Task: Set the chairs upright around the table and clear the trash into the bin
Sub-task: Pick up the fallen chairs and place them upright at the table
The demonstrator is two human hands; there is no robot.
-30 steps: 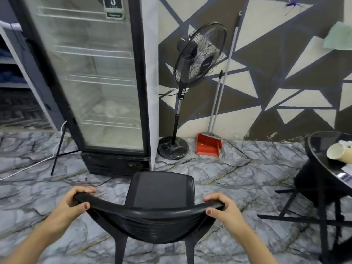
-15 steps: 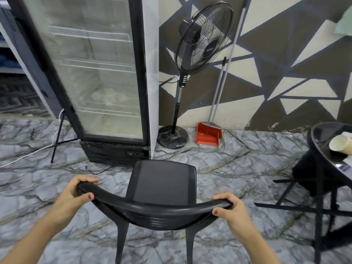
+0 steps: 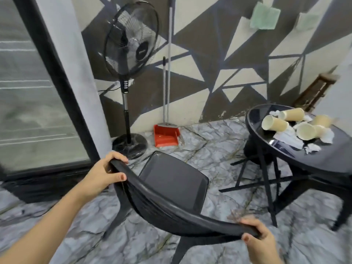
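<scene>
Gripping the black chair [image 3: 172, 189] by the two ends of its curved backrest rail: left hand [image 3: 102, 175] at the far-left end, right hand [image 3: 262, 242] at the near-right end. Fingers of both hands are curled closed around the rail, thumbs on the near face. I read the wide two-point hold as chosen for control of rotation; a hand at each end gives leverage to turn the seat toward the bench.

Chair status: on its legs, seat level enough, standing on the marble floor [image 3: 205, 147] between the glass-door fridge [image 3: 38, 96] and the round black bench [image 3: 308, 161]. The backrest runs diagonally across my view, so the seat faces roughly toward the wall, not yet toward the bench. Judged step: positioning this chair at the bench; uprighting looks done for this one.

Trash: several paper cups [image 3: 275, 123] lie on their sides on the bench top, mixed with crumpled white paper [image 3: 287, 137]. All untouched. No bin visible from here.

A second dark frame [image 3: 253, 168] sits under the bench on the far side; cannot tell whether it is another chair lying down or part of the bench base.

Standing fan [image 3: 131, 54] and red dustpan [image 3: 165, 137] with its broom lean by the wall, just beyond the chair. Risk noted: swinging the chair legs wide could clip the fan base.
</scene>
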